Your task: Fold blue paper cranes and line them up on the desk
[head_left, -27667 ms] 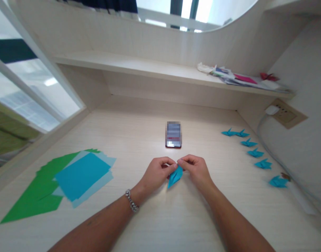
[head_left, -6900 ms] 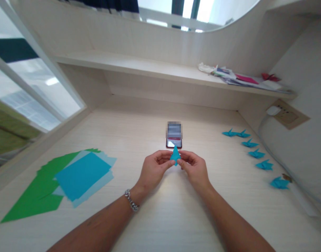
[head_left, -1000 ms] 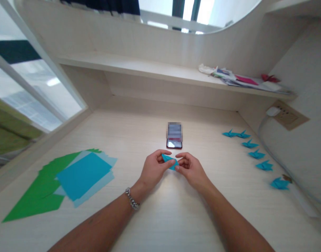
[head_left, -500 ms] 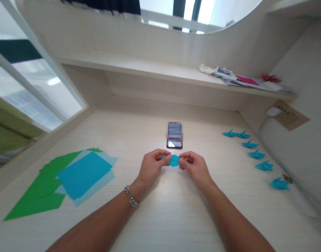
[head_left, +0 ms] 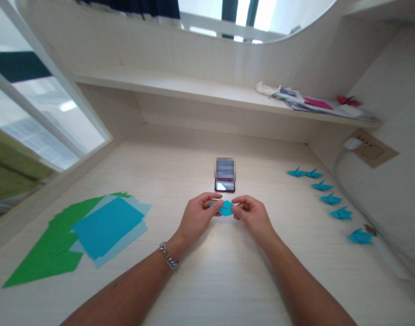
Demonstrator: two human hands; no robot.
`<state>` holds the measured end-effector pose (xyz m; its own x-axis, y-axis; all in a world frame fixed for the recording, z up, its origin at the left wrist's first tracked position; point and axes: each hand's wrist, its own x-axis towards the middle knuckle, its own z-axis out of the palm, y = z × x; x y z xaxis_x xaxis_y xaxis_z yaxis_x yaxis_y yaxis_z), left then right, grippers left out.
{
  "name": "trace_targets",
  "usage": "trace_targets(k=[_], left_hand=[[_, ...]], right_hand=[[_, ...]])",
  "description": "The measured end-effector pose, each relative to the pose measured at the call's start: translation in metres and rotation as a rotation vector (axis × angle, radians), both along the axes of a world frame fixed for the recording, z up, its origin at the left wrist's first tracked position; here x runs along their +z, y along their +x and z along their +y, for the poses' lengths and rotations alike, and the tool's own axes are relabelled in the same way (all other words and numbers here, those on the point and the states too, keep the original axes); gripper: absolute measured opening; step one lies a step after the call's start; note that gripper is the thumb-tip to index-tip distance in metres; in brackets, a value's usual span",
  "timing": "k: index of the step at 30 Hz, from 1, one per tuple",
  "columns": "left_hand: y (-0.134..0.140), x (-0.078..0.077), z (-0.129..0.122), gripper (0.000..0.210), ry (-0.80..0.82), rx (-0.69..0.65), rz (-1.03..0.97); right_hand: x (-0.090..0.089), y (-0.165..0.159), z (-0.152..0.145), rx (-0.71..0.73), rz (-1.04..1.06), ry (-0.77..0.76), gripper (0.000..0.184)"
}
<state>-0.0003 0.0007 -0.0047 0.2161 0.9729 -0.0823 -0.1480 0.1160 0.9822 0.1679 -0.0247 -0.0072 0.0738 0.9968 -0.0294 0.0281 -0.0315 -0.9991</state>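
A small folded piece of blue paper (head_left: 226, 208) is held between my two hands, low over the middle of the desk. My left hand (head_left: 201, 213) pinches its left end between thumb and fingers, the thumb lying on top. At the opposite end, my right hand (head_left: 251, 212) grips the paper's right edge with thumb and bent fingers. Just beyond my fingertips lies a phone (head_left: 224, 185) with a red edge, part of it blurred out. Fingers cover both ends of the folded paper.
Blue sheets (head_left: 108, 228) lie on green sheets (head_left: 41, 258) at the left. Several folded blue paper birds (head_left: 330, 198) line the right side, near a white cable (head_left: 353, 199) plugged into a wall socket (head_left: 373, 148). A shelf (head_left: 180, 88) with papers (head_left: 316, 103) spans the back.
My left thumb has slid slightly to the right over the folded paper. Both hands still hold it in nearly the same spot, and the view has shifted very slightly.
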Motion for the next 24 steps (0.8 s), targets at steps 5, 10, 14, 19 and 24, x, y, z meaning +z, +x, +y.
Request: trace_targets(k=[5, 10, 14, 19, 24], left_hand=[[-0.0007, -0.0006, -0.0011, 0.028, 0.040, 0.001, 0.076], [-0.0004, -0.0006, -0.0028, 0.024, 0.067, -0.026, 0.096], [0.0000, -0.0002, -0.0039, 0.022, 0.110, -0.019, 0.132], [-0.0001, -0.0019, -0.0041, 0.021, 0.123, 0.000, 0.118], [0.0004, -0.0031, -0.0039, 0.019, 0.142, 0.017, 0.102]], right_hand=[[-0.0052, -0.0005, 0.0012, 0.029, 0.046, -0.010, 0.024], [-0.0092, -0.0009, 0.0008, 0.023, -0.014, 0.054, 0.023], [-0.0062, -0.0027, -0.0012, -0.017, -0.047, 0.073, 0.024], [-0.0057, -0.0049, -0.0031, -0.043, -0.058, 0.106, 0.023], [-0.0076, -0.0055, -0.0035, -0.058, -0.045, 0.145, 0.020]])
